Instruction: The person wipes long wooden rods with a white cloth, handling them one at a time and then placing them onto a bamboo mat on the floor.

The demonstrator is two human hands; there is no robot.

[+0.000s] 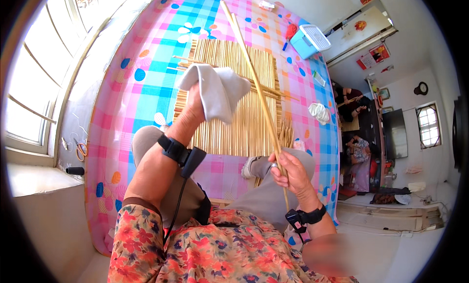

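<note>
My left hand (195, 101) is closed round a folded grey-white cloth (219, 87), which covers most of its fingers. In my right hand (292, 174) are the lower ends of two or so long, pale straw-coloured reeds (257, 82), pinched between thumb and fingers. They slant up and left past the cloth toward the far side. Under both hands lies a mat of reeds (229, 139) set side by side. A few loose reeds (273, 91) lie crosswise on it, partly hidden by the cloth.
The mat rests on a colourful checked sheet (117, 151). A blue box with a white lid (310, 41) and a crumpled white cloth (319, 113) are to the right. Scissors (81, 150) lie by the window at left. Other people (354, 104) sit at the far right.
</note>
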